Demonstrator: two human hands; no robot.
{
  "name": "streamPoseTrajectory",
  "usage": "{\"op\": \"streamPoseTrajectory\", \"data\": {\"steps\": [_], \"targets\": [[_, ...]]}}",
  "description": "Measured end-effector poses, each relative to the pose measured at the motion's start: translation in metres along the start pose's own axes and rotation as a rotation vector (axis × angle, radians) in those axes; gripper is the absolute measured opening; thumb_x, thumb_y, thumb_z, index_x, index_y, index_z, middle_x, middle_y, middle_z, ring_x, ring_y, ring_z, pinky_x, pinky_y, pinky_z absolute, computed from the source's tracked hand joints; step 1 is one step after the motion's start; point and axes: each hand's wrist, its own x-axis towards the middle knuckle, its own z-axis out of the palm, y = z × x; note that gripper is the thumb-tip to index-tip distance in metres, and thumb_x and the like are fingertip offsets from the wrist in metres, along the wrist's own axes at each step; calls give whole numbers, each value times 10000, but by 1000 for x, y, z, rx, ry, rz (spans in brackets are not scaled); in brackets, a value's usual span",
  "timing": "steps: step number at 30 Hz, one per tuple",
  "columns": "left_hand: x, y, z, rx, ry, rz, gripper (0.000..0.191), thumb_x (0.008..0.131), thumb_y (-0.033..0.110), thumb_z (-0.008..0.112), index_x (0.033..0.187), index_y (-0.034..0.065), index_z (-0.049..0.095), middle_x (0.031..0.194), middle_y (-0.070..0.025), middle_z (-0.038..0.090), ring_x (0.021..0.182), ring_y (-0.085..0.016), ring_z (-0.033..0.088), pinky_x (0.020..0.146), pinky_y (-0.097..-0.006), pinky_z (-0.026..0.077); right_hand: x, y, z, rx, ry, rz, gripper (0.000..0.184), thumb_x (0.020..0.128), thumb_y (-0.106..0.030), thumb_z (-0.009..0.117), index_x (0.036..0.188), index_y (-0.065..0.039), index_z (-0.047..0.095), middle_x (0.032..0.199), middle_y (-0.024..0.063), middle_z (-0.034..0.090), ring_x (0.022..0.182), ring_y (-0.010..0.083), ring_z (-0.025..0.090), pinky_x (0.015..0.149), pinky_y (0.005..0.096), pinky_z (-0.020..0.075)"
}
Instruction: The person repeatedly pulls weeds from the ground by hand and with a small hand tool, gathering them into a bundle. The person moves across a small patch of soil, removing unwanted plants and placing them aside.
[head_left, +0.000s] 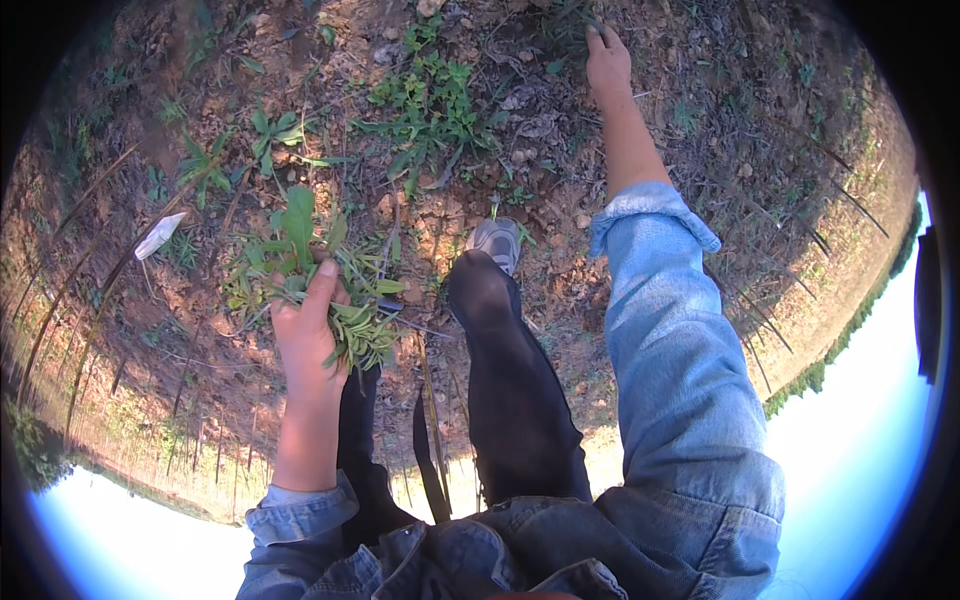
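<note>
My left hand (309, 319) is closed round a bunch of leafy green plants (360, 330), with one broad leaf standing up above the thumb. Further out, my right hand (609, 64) reaches to the ground at the top of the view. Its fingertips are at a dark, shaded tuft of green plants (566, 30); whether they grip it is hard to tell. Between the hands, low green weeds (431, 105) grow from dry reddish soil. A slim blue-grey object (388, 304) shows partly behind the bunch.
A grey shoe (496, 241) and a dark-trousered leg (502, 352) are between my arms. Left of the bunch lies a white scrap (160, 235). Broad-leaved weeds (274, 135) grow near it. Thin dark stalks (112, 274) stand at the left, with more at the right.
</note>
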Motion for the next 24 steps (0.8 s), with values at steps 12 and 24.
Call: {"op": "streamPoseTrajectory", "data": {"steps": [12,24], "targets": [[-32,-62,-8,-10,9,-182,155,828,101,635,923,73,516,669,14,476,572,-85,446,492,-244,371,-59,-44,-24,446,-39,366,310,891,-194,543,1118,16,520,862,33,608,765,128,574,624,278,448],[-58,-75,-17,-161,-61,-357,197,849,103,618,1032,62,557,823,46,552,702,-43,472,635,-218,375,-129,-110,102,208,-267,-146,249,881,-227,553,996,-11,595,814,94,566,714,182,524,596,321,406]]}}
